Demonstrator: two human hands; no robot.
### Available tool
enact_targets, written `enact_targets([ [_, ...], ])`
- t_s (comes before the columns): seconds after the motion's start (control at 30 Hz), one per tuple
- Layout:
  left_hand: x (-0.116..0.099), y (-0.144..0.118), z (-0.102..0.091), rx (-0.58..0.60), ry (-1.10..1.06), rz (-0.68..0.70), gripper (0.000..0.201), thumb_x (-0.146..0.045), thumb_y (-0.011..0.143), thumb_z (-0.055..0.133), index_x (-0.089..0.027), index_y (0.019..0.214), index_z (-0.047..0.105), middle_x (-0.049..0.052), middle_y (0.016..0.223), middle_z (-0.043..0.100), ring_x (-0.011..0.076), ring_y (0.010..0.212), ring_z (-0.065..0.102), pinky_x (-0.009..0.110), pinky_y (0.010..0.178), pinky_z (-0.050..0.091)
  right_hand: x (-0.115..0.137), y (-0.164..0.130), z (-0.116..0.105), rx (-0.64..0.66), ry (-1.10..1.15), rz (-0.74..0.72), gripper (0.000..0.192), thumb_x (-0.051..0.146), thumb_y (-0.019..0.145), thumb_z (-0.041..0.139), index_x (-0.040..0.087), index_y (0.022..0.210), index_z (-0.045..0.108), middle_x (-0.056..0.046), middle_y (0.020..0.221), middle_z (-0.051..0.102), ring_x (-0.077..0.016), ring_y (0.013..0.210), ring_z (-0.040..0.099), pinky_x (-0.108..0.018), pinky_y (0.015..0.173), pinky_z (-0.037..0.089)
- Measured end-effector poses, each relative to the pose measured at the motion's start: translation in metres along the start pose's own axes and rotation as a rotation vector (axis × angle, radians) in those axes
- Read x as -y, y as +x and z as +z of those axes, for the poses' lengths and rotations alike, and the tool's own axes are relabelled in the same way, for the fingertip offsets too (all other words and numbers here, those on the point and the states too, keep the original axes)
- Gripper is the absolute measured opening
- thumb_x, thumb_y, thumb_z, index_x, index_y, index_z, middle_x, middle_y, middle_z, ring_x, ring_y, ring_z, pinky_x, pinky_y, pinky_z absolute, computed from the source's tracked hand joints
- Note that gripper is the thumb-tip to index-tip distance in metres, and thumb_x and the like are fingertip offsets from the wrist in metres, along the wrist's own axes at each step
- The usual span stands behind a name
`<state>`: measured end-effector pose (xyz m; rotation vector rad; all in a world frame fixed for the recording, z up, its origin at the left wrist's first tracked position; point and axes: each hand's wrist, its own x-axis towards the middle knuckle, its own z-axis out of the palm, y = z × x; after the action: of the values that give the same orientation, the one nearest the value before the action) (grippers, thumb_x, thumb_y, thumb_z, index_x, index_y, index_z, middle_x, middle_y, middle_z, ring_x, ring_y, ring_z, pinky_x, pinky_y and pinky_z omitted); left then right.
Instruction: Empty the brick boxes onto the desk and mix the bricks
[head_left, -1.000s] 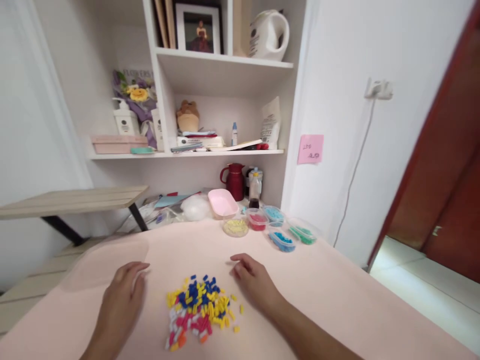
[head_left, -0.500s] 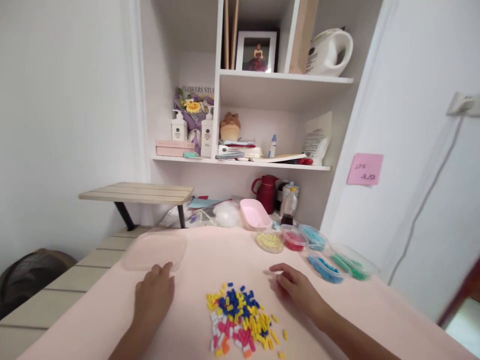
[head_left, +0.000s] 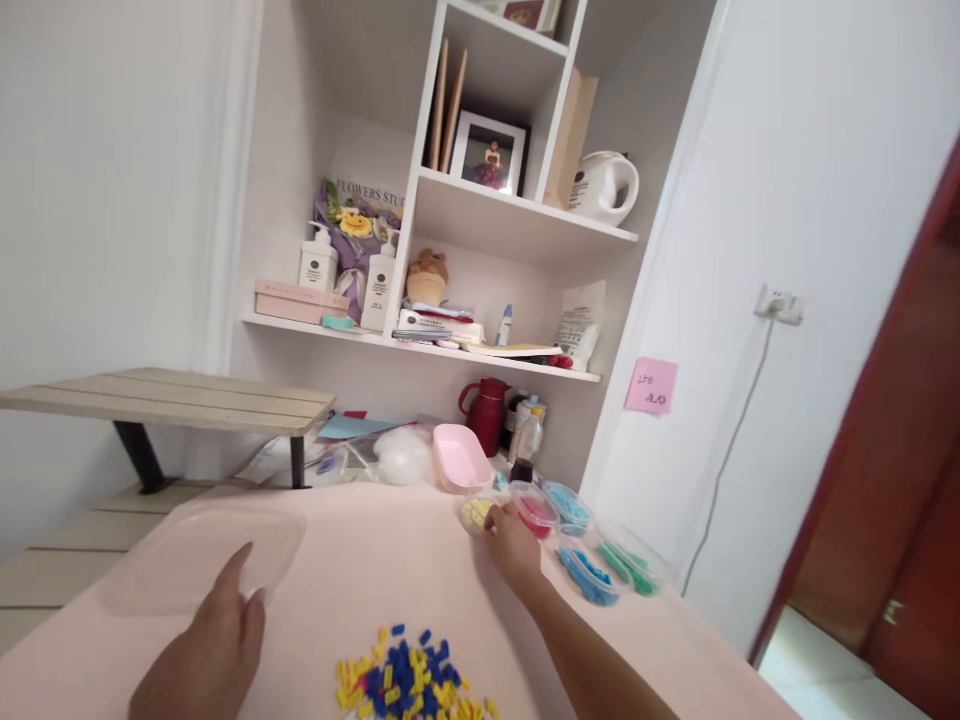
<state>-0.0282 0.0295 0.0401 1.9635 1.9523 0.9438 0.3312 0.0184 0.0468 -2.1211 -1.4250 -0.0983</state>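
Note:
A heap of small yellow, blue and pink beads (head_left: 409,685) lies on the pink table (head_left: 375,570) near its front edge. My left hand (head_left: 214,645) rests flat on the table left of the heap, fingers apart, its fingertips at the edge of a clear plastic lid (head_left: 202,555). My right hand (head_left: 510,540) reaches far across to the clear tub of yellow beads (head_left: 476,512) and touches its near rim. Beside that tub stand tubs of red beads (head_left: 536,510), light blue beads (head_left: 570,508), dark blue beads (head_left: 589,578) and green beads (head_left: 626,565).
A pink dish (head_left: 461,468), a dark red jug (head_left: 491,415) and a small bottle (head_left: 529,440) stand at the table's back. White shelves (head_left: 450,345) hold bottles, a photo frame and a kettle (head_left: 604,187). A low wooden bench (head_left: 165,398) is at left, a door at right.
My right hand has moved away from the bead heap, forward to the tub of yellow beads. My left hand stays by the clear lid. The camera has tilted up.

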Motion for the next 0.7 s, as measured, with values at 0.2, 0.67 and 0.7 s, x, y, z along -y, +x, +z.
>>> enact_targets([
  [0.2,-0.006,-0.009,0.009,0.025,-0.015,0.265,0.048,-0.039,0.092,0.027,-0.027,0.123,0.061,0.001,0.114,0.075,0.0216,0.102,0.071,0.031,0.083,0.052,0.014,-0.025,-0.027,0.057,0.072,-0.144,0.009,0.015,0.083,0.057,0.02,0.078,0.063,-0.002,0.088,0.064,-0.0167,0.081,0.06,-0.024,0.065,0.037],
  [0.67,-0.008,-0.017,0.019,0.077,-0.079,0.345,0.042,-0.038,0.091,0.033,-0.025,0.111,0.067,-0.002,0.114,0.075,0.0187,0.105,0.069,0.027,0.088,0.052,0.047,-0.131,-0.072,0.615,1.248,-0.045,0.028,0.037,0.077,0.075,0.017,0.078,0.055,0.005,0.063,0.055,-0.009,0.055,0.049,-0.022,0.059,0.039],
  [0.7,-0.008,-0.018,0.019,0.083,-0.083,0.35,0.042,-0.038,0.091,0.033,-0.025,0.111,0.067,-0.002,0.115,0.074,0.019,0.106,0.069,0.028,0.089,0.052,0.047,-0.133,-0.069,0.643,1.303,-0.006,0.03,0.037,0.076,0.076,0.017,0.078,0.055,0.005,0.062,0.055,-0.0083,0.054,0.049,-0.021,0.058,0.039],
])
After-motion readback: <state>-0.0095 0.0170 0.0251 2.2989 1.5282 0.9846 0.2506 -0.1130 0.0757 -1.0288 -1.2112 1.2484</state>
